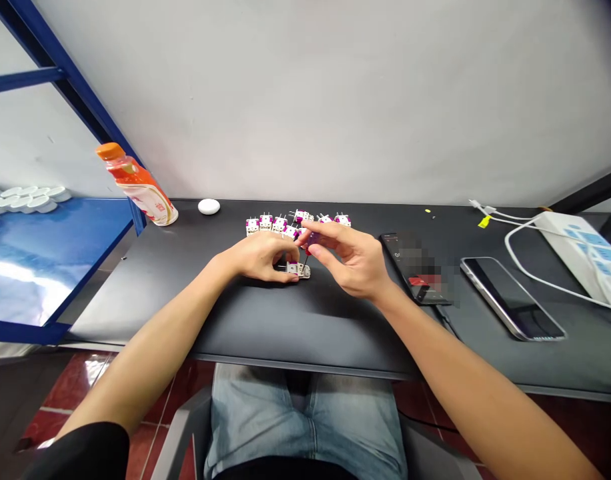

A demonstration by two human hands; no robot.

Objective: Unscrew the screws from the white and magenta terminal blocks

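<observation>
Your jeans (258, 420) lie below your left fingers (283, 245), which pinch a white part (304, 271) on the table (285, 327); your right fingers (331, 231) grip a screwdriver (312, 240) over it. The part seems light, stiff; hold its sides.

Desk (285, 327): flat matte black top, back edge near the pale wall (335, 100). Back left: clear plastic bottle with orange cap and orange-and-white label (144, 193), then smooth white oval piece (209, 207). Back middle: clustered small white-and-purple plastic modules with metal pins (279, 225). Right: black slab phone (396, 250), silver-edged phone (513, 300), white block with blue labels (580, 247), thin white cables (535, 283).
</observation>
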